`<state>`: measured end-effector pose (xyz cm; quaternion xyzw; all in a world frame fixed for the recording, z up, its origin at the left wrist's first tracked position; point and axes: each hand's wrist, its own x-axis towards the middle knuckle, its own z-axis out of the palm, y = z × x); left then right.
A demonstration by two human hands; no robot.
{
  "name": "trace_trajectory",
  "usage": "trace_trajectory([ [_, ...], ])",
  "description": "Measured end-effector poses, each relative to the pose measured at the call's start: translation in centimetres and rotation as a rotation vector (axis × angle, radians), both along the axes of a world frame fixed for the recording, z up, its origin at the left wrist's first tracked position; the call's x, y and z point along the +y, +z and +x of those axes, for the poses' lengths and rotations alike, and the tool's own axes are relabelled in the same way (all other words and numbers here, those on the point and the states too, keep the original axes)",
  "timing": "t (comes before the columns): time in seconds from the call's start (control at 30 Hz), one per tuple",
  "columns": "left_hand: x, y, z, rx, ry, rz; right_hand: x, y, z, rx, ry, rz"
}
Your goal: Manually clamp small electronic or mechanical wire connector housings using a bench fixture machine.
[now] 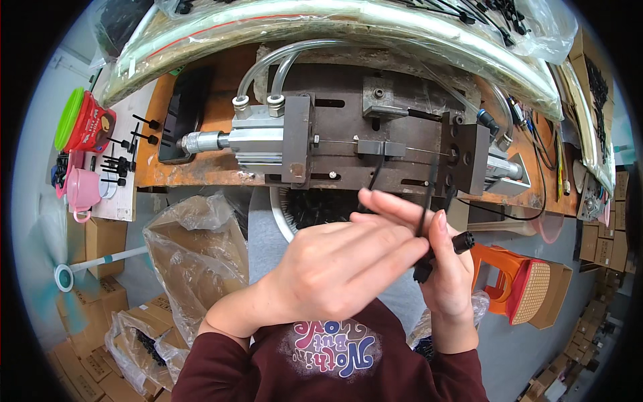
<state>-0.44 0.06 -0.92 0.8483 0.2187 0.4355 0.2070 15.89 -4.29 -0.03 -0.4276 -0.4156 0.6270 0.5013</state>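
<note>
My right hand (452,281) is closed on a few black parts (462,242), with the thumb bent against them. My left hand (348,264) lies across it, its fingers together and almost straight, the tips at the parts; whether they also grip, I cannot tell. The parts are just in front of the metal rig (378,149), at its right half. On my sweater (268,375) there is curly lettering (333,348) in pink and blue. Left, a red pack (99,127) carries light print, and some cartons (114,301) have dark marks.
</note>
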Motion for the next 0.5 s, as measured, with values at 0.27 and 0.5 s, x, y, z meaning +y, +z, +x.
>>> trace_trajectory([
  [0.27, 1.3, -1.4, -0.1, 0.271, 0.273, 0.015, -0.6, -1.2, 2.0, -0.402, -0.219, 0.233],
  [0.5, 1.7, -0.7, 0.9, 0.430, 0.327, 0.078, -0.9, 0.6, 2.0, -0.580, -0.210, 0.166],
])
